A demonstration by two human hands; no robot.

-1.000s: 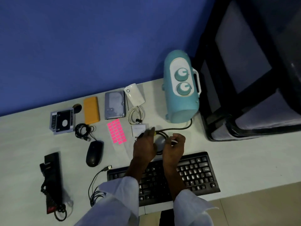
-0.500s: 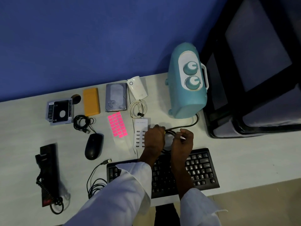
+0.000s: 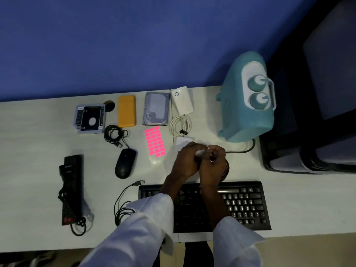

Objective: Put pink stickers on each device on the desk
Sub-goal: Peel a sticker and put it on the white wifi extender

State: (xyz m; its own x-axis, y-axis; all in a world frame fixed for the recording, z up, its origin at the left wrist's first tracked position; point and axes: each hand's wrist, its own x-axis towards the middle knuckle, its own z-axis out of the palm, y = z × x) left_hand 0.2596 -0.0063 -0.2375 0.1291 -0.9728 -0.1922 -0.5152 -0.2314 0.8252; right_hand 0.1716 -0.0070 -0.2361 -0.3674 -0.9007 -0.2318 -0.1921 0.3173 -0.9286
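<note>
The left hand (image 3: 185, 160) and right hand (image 3: 213, 160) have drawn together and now touch.

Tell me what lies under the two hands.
A white device pokes out beyond the left hand, and a black cable emerges beside the right hand. The rest of the device and the cable's near end are covered.

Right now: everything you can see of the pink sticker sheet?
The sheet of pink rectangular stickers lies flat on the white desk, slightly skewed: three columns on glossy clear backing, bare at its near end. It sits between the black computer mouse and the left hand, touching neither.
</note>
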